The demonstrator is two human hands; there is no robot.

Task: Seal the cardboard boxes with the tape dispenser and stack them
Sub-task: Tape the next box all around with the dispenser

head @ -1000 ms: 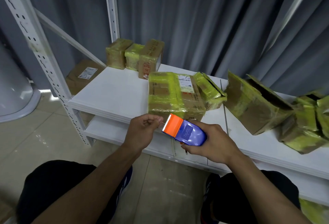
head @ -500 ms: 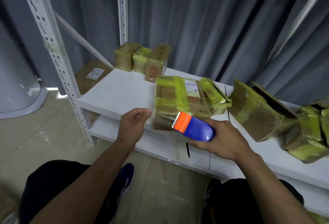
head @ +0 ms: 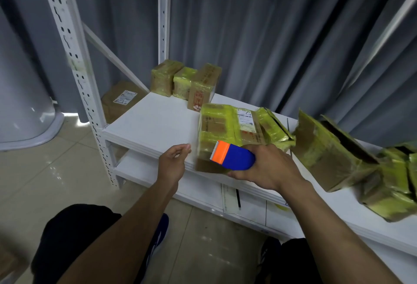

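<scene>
The left hand (head: 174,160) has parted from the tape dispenser (head: 234,158), loosely curled, any tape unclear; the right hand (head: 268,168) grips it against the cardboard box (head: 216,123): sealing likely starts.

The room is dim, the light cool and bluish. A bright patch spills from under the curtain (head: 270,35) onto the floor (head: 70,116), whose tiles show small glints. The boxes (head: 334,148) at right and the left hand (head: 173,162) are smeared, probably by motion. The dispenser (head: 234,156) looks sharper. The posts (head: 67,46) bow near the edges.
</scene>
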